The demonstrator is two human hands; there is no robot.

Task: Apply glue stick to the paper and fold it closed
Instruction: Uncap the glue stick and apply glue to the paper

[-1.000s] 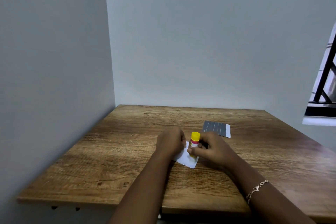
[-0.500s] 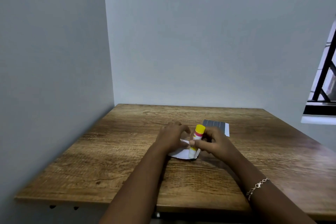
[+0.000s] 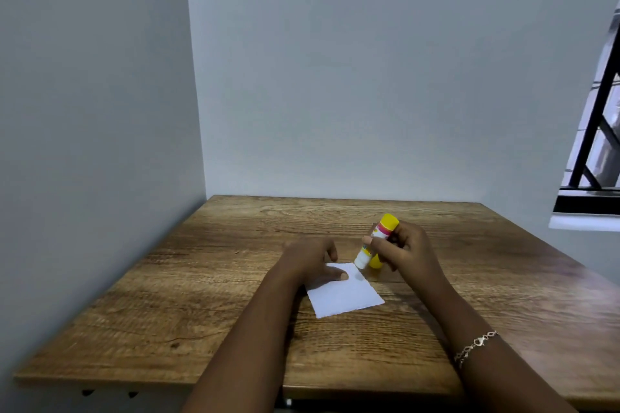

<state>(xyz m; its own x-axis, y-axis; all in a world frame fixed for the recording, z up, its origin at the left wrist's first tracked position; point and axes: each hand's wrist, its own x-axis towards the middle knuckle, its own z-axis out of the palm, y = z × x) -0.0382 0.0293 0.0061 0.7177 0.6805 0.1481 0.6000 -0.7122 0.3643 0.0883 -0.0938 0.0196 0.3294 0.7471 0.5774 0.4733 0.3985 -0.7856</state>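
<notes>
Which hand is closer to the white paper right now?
Left. The left hand rests on the far edge of the paper, touching it; the right hand holds the glue stick just past the far right corner, off the sheet.

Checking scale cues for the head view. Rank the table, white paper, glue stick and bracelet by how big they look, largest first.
1. table
2. white paper
3. glue stick and bracelet: similar length; the bracelet is thinner but nearer the camera, so left unranked.

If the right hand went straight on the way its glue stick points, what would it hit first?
Probably the paper, at its far corner under the glue stick tip; depth is unclear.
</notes>
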